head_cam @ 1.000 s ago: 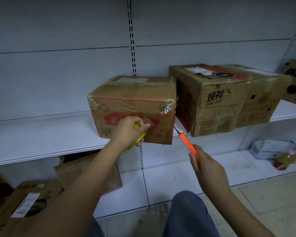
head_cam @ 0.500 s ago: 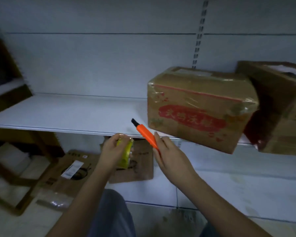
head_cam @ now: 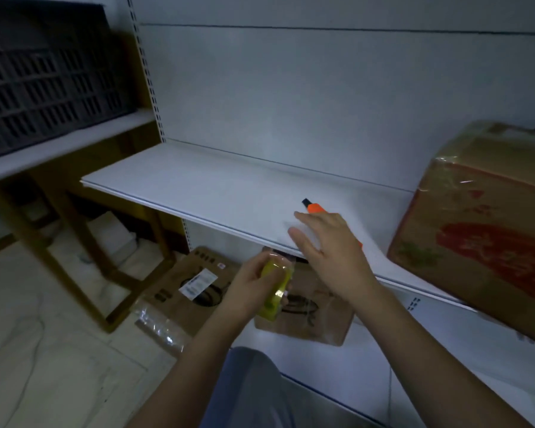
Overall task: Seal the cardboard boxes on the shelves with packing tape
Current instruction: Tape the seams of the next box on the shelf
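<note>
The left hand (head_cam: 247,285) grips a small roll of yellow-green packing tape (head_cam: 275,288), fingers and thumb curled round its rim, and holds it in front of the white metal shelf (head_cam: 198,186), just below the shelf's front edge. The right hand (head_cam: 331,251) is above and to the right of the roll, over the shelf's front edge, back of the hand up, with the index and middle fingers extended forward. An orange utility knife with a black tip (head_cam: 314,207) projects from beyond the knuckles and rests at or just above the shelf surface; a sliver of orange also shows at the far side of the palm (whether the hand has hold of the knife or merely covers it cannot be determined, as the thumb and palm are hidden). A brown cardboard box wrapped in clear tape, with a red printed label on its front (head_cam: 482,230), stands at the right end of the same shelf, well apart from both hands. Below the shelf, flattened brown cardboard pieces (head_cam: 198,273) lean against the lower shelving. A dark slatted plastic crate (head_cam: 44,78) sits on the adjacent shelf to the upper left.
</note>
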